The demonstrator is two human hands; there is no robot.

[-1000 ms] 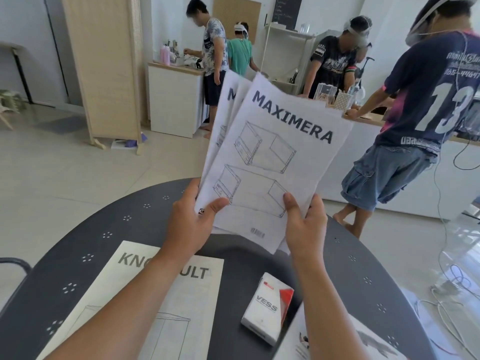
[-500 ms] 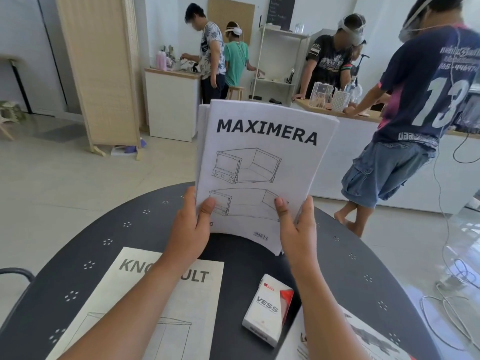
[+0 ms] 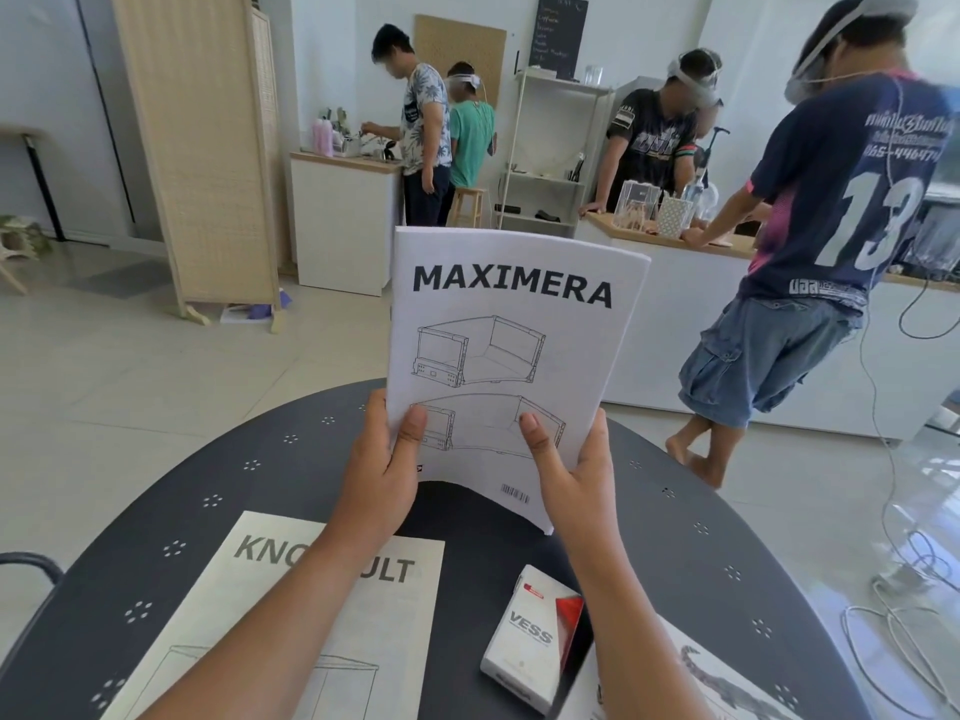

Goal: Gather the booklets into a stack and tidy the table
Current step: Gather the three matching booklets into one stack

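Observation:
A squared-up bundle of white MAXIMERA booklets point(image 3: 511, 330) stands upright above the dark round table point(image 3: 249, 475). My left hand point(image 3: 382, 470) grips its lower left edge, thumb on the cover. My right hand point(image 3: 571, 470) grips its lower right edge the same way. A cream KNOXHULT booklet point(image 3: 260, 615) lies flat at the near left, partly under my left forearm. Another printed booklet point(image 3: 722, 683) lies at the near right, partly hidden by my right forearm.
A white and red VESS box point(image 3: 530, 641) lies on the table between my forearms. A dark chair back point(image 3: 31, 563) shows at the left edge. Several people stand at white counters point(image 3: 675, 324) behind the table. Cables point(image 3: 904, 615) lie on the floor at right.
The booklets were fanned and tilted right; both hands have straightened them into one aligned upright bundle, and the edges now line up.

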